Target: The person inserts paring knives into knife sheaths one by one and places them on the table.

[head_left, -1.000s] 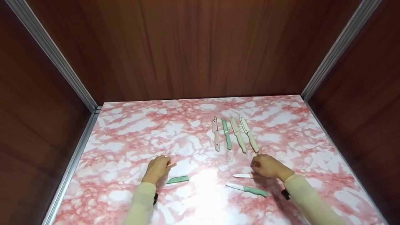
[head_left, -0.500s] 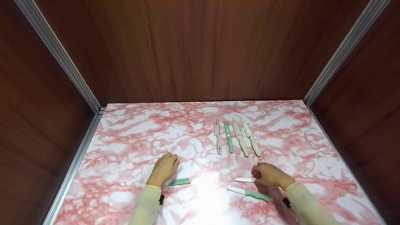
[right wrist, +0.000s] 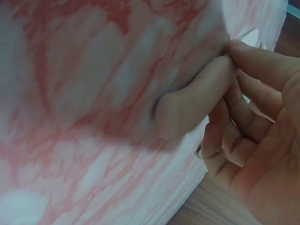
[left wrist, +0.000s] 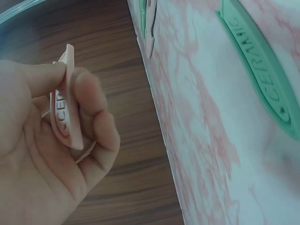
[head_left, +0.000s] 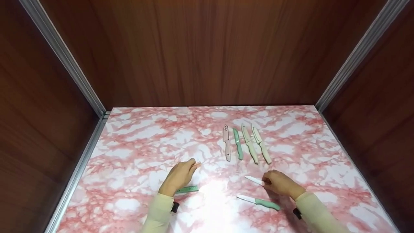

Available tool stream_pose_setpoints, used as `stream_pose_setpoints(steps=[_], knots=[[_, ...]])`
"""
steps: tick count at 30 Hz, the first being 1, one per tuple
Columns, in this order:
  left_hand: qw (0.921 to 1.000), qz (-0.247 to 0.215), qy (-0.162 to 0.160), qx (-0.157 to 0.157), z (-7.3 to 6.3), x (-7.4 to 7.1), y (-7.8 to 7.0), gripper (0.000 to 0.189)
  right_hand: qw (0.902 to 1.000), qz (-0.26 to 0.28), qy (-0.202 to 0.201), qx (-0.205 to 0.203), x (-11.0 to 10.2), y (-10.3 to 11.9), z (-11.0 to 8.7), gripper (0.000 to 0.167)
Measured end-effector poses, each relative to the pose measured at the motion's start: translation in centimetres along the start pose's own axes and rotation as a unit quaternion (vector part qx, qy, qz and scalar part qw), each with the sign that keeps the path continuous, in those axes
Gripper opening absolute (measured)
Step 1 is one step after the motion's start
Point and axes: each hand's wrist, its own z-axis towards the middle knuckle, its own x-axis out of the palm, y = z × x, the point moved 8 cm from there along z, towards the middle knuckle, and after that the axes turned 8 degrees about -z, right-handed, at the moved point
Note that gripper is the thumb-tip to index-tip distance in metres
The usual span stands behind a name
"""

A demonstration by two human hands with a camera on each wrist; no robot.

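Observation:
My left hand (head_left: 179, 176) pinches a small pink blade cover (left wrist: 69, 98) between thumb and fingers, raised above the table. Beneath that wrist lies a green blade cover (head_left: 189, 189), lettered "CERAMIC" in the left wrist view. On the right side, my right hand (head_left: 280, 183) grips the pink handle (right wrist: 194, 101) of a small knife with a white blade (head_left: 254, 180), which points left and slightly away from me. Nearer the front edge, a green-handled knife (head_left: 266, 204) lies bare, its white blade pointing left.
Behind the hands, a pink knife (head_left: 227, 143), a small green knife (head_left: 238, 144) and two cream knives (head_left: 250, 144) lie side by side in covers. The marbled table (head_left: 145, 129) is bounded by dark wooden panels (head_left: 207, 55) at the back and sides.
My left hand has moved right with the pink cover, now over the green cover's left end. My right hand has turned the pink-handled knife so its blade tip points farther away.

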Motion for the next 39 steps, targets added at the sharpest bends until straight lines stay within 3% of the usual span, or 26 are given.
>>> stream_pose_setpoints(steps=[6,14,24,29,32,39], knots=[[1.0,-0.004,0.002,0.009,0.1,0.3,-0.5,0.026,0.9995,-0.006,-0.026,-0.013,-0.2,0.1,0.0,0.004],[0.9993,-0.032,0.021,0.001,0.5,0.8,-1.4,0.027,0.9926,0.013,-0.108,-0.054,-1.9,1.3,0.9,0.005],[0.9973,-0.064,0.037,0.005,1.3,1.4,-2.7,0.03,0.9852,0.051,-0.128,-0.103,-3.7,4.4,2.8,0.006],[0.9972,-0.059,0.045,0.0,1.6,1.7,-3.1,0.027,0.9891,0.051,-0.111,-0.083,-4.3,5.4,3.6,0.003],[0.9974,-0.057,0.044,0.002,1.7,1.8,-3.2,0.028,0.9904,0.053,-0.109,-0.067,-4.8,5.9,4.0,0.009],[0.9968,-0.066,0.042,0.015,1.7,2.0,-3.6,0.028,0.9828,0.085,-0.146,-0.074,-6.3,7.4,4.4,0.011]])
